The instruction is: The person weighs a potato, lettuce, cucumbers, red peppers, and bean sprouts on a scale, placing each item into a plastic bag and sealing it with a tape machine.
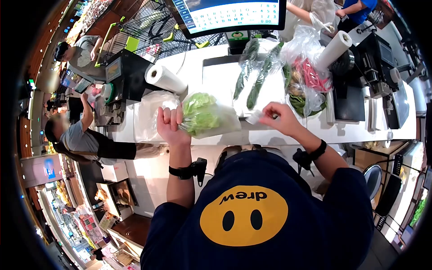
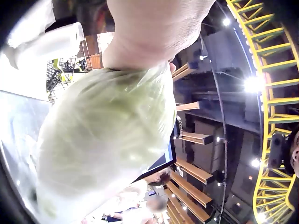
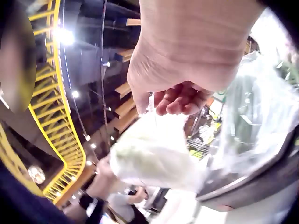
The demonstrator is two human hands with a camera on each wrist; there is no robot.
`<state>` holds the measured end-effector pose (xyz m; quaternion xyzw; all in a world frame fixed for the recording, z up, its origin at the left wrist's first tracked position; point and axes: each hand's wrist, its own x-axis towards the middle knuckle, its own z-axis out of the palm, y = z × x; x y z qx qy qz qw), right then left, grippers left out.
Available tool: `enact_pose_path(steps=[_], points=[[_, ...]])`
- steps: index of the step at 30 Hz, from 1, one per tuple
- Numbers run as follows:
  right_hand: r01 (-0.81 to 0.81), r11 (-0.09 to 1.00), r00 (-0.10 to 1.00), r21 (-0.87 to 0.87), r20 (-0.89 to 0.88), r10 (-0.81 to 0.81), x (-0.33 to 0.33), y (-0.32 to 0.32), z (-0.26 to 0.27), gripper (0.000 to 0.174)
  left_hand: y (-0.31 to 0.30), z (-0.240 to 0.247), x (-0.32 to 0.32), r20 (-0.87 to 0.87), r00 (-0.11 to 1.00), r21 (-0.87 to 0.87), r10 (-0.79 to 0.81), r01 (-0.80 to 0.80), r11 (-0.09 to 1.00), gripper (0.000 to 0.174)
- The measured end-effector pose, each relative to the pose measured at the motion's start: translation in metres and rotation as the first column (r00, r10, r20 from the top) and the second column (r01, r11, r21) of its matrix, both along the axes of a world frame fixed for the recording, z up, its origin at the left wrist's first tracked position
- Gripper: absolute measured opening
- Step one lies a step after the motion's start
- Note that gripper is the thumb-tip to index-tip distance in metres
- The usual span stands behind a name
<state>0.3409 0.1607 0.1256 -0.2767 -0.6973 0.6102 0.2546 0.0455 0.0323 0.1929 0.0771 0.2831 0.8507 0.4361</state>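
My left hand [image 1: 171, 127] grips the gathered neck of a clear plastic bag, which holds a leafy green vegetable [image 1: 200, 112] above the counter's near edge. In the left wrist view the swollen bag [image 2: 107, 135] hangs against that hand [image 2: 159, 32], whose fingers are mostly hidden. To the right of the bag, my right hand [image 1: 279, 118] pinches a small white piece [image 1: 254, 118] between thumb and fingers. The right wrist view shows a thin, printed white strip [image 3: 151, 102] at the fingertips of this hand [image 3: 187, 60], with the bag beyond.
Bagged long green vegetables [image 1: 264, 76] lie on the scale tray behind. More bagged produce [image 1: 310, 81] stands at the right. Bag rolls [image 1: 165, 78] and black scales [image 1: 128, 74] flank the work area, a screen [image 1: 229, 15] stands at the back, and two people are at the left.
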Motion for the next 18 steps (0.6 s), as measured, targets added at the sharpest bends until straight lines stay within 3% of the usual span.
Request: enact_pose_path(steps=[2,5,8,10,12,15,16,18], points=[[0.011,0.985,0.973,-0.174,-0.224,-0.05,-0.033,0.009,0.02,0.021,0.002,0.003,0.006,0.027,1.0,0.0,0.004,-0.004,1.0,0.047],[-0.036,0.964,0.983,-0.265,-0.182,-0.014,-0.071,0.019,0.03,0.019,0.001,0.01,0.016,0.051,0.998,0.039,-0.027,0.025,0.999,0.048],[0.069,0.994,0.998,-0.082,0.012,-0.068,-0.088,0.024,0.028,0.032,-0.005,0.013,0.019,0.002,0.996,0.093,-0.089,0.089,0.992,0.048],[0.146,0.974,0.963,0.174,0.2,-0.18,-0.089,0.028,0.039,0.057,-0.009,0.016,0.02,-0.003,0.998,0.049,-0.066,0.066,0.997,0.047],[0.19,0.966,0.947,0.176,0.225,-0.227,-0.094,0.047,0.022,0.064,-0.015,0.011,0.012,-0.056,0.998,-0.028,-0.033,0.032,0.999,0.046],[0.329,0.877,0.928,0.351,0.053,-0.369,-0.102,0.052,0.031,0.042,-0.022,0.01,-0.001,-0.094,0.995,-0.052,-0.026,0.021,0.998,0.046],[0.335,0.835,0.936,0.437,-0.05,-0.349,-0.107,0.047,0.038,0.039,-0.024,0.011,-0.006,-0.113,0.993,-0.058,-0.027,0.02,0.998,0.046],[0.237,0.747,0.969,0.621,-0.201,-0.141,-0.127,0.03,0.054,0.05,-0.027,0.009,-0.016,-0.32,0.938,-0.102,-0.133,0.106,0.989,0.043]])
